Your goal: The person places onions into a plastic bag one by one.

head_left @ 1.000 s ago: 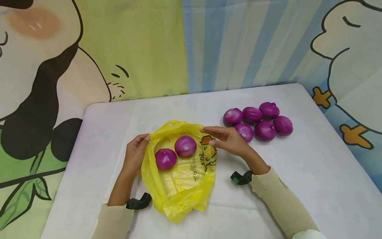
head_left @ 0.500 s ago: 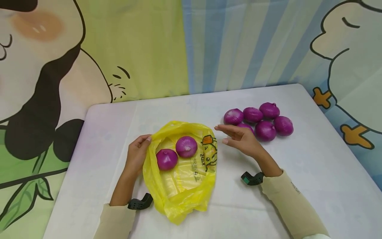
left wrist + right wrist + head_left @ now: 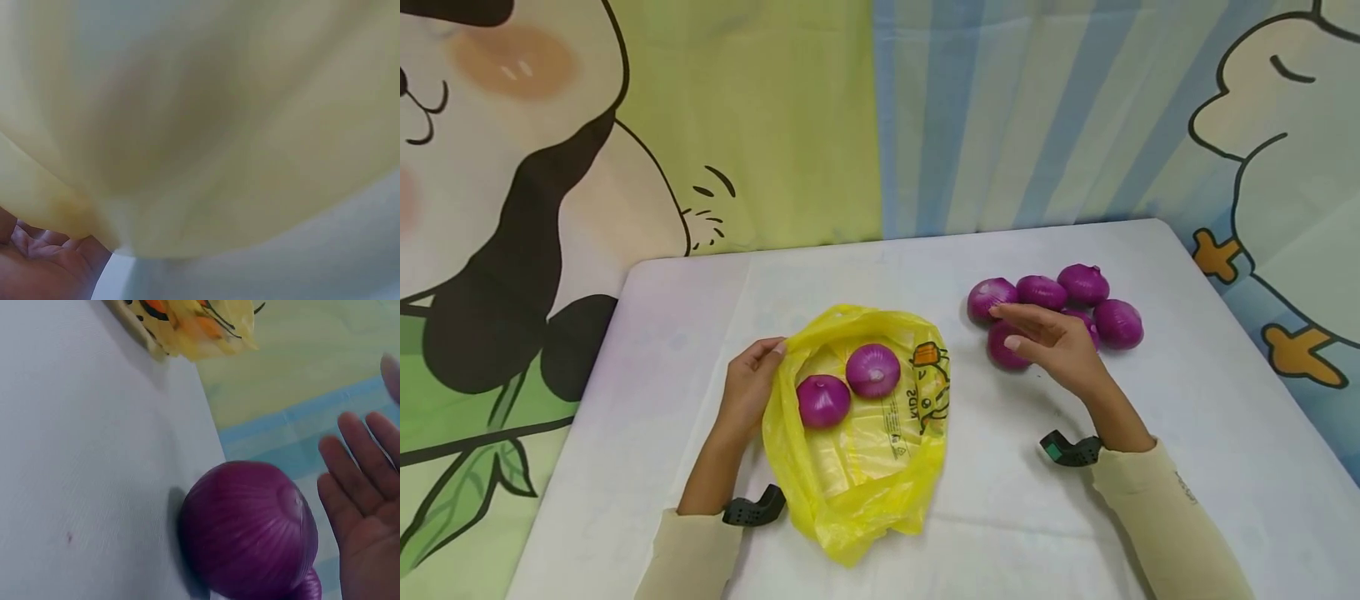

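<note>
Yellow plastic bag (image 3: 868,529) sits on the white tabletop (image 3: 1022,525), approx ctr, nr the person, mouth spread wide & facing up. Inside, 2 purple onions: L onion (image 3: 823,402) by the bag's L wall, R onion (image 3: 873,372) just beside it & a bit farther back. Orange-&-blk printed figure (image 3: 931,381) shows on the bag's R side, w/ dark lettering next to it. L hand (image 3: 748,387) pinches the bag's L rim btwn thumb & bent fingers; L wrist cam gets mostly blurred yellow film, w/ part of the hand low in the corner. R hand (image 3: 1063,346) has fingers extended & thumb apart, nothing in its grasp; it's over the onion pile (image 3: 1041,292), off to the R of & apart from the bag. Pile = 6 visible, 1 partly hidden behind the hand. In head view the fingertips overlap the back-left onion (image 3: 987,302); can't tell re contact. R wrist view: near onion (image 3: 244,531) is beside the hand w/ a gap btwn, another peeking out behind it. Both wrists wear blk devices (image 3: 756,507), arms in beige sleeves (image 3: 1168,525). Bkgd = cartoon-print backdrop (image 3: 775,125), yellow-green & blue stripes.
</note>
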`<state>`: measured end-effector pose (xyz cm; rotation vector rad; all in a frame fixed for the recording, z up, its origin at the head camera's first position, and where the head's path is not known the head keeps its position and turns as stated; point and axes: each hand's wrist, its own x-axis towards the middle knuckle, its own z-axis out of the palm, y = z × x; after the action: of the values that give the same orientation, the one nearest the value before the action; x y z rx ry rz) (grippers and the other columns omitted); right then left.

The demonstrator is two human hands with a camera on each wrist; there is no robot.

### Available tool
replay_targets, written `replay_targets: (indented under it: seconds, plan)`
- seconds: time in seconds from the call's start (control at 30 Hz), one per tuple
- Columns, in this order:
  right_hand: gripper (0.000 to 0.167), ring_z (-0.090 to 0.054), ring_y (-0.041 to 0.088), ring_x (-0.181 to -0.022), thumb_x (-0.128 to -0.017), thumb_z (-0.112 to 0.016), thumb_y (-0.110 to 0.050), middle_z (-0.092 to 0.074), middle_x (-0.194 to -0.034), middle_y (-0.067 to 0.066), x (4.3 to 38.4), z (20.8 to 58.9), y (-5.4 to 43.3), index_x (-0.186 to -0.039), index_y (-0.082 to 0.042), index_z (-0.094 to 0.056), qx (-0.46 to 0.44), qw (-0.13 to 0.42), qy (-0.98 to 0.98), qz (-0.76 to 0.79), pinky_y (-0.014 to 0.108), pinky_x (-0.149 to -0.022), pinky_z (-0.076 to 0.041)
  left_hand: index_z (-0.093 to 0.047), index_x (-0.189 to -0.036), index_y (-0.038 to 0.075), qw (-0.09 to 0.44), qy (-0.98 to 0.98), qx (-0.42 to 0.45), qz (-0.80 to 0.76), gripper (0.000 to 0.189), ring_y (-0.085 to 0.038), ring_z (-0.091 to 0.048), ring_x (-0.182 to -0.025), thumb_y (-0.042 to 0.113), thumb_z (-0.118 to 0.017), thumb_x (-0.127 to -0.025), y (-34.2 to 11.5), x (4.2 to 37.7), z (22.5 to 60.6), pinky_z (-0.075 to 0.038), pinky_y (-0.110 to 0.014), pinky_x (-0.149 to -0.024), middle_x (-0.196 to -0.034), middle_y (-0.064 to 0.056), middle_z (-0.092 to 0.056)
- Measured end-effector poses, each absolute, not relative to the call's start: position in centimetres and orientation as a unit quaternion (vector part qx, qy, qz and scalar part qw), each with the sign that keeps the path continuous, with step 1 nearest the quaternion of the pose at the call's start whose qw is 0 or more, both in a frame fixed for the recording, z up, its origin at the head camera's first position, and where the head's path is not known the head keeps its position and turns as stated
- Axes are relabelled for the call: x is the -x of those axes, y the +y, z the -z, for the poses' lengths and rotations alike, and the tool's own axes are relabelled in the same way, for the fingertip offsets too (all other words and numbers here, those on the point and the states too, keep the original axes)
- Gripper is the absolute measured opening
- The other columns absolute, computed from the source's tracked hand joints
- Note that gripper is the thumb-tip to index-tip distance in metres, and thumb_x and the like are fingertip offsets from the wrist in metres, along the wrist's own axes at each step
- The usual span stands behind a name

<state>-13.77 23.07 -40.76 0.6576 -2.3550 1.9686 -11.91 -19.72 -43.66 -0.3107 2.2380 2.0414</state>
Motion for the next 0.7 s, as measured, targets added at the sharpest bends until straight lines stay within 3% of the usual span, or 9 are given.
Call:
replay_targets:
  seconds: [0.13,0.3,0.6,0.7]
  plan:
    - [0.037,-0.055,0.018,-0.122,-0.089,-0.063,0.010,-0.063,-0.125,0.013,13.6,41.0,24.0,-0.126,0.008,-0.059,-0.200,0.050,-0.733,-0.648,0.029,-0.102,-0.040,-0.061,-0.123,0.004,0.044,0.738,0.104,-0.666,0.040,-0.019,-0.064,-0.094,0.036,-0.056,-0.100,-19.9,11.9,43.6,-0.056,-0.026,-0.079,-0.117,-0.013,-0.062]
    - [0.038,-0.051,0.019,-0.126,-0.089,-0.065,0.007,-0.061,-0.127,0.014,13.7,41.1,24.4,-0.126,0.007,-0.059,-0.168,0.065,-0.746,-0.641,0.027,-0.104,-0.038,-0.062,-0.122,0.007,0.039,0.740,0.110,-0.662,0.038,-0.020,-0.064,-0.094,0.036,-0.056,-0.100,-20.0,11.8,43.6,-0.055,-0.025,-0.079,-0.117,-0.010,-0.062]
    - [0.047,-0.042,0.017,-0.133,-0.091,-0.072,-0.018,-0.055,-0.135,0.007,13.9,42.1,23.8,-0.134,-0.008,-0.056,-0.065,0.003,-0.821,-0.567,0.019,-0.104,-0.035,-0.061,-0.124,0.003,0.031,0.734,0.109,-0.670,0.039,-0.017,-0.063,-0.091,0.034,-0.055,-0.100,-20.1,11.8,43.3,-0.055,-0.024,-0.077,-0.117,-0.013,-0.061]
    - [0.053,-0.043,0.020,-0.132,-0.090,-0.073,-0.025,-0.053,-0.138,0.005,14.1,42.5,23.7,-0.138,-0.012,-0.053,-0.059,-0.013,-0.843,-0.534,0.026,-0.106,-0.036,-0.060,-0.124,0.003,0.037,0.733,0.110,-0.671,0.040,-0.017,-0.063,-0.092,0.034,-0.055,-0.100,-20.1,11.8,43.2,-0.055,-0.025,-0.078,-0.117,-0.013,-0.061]
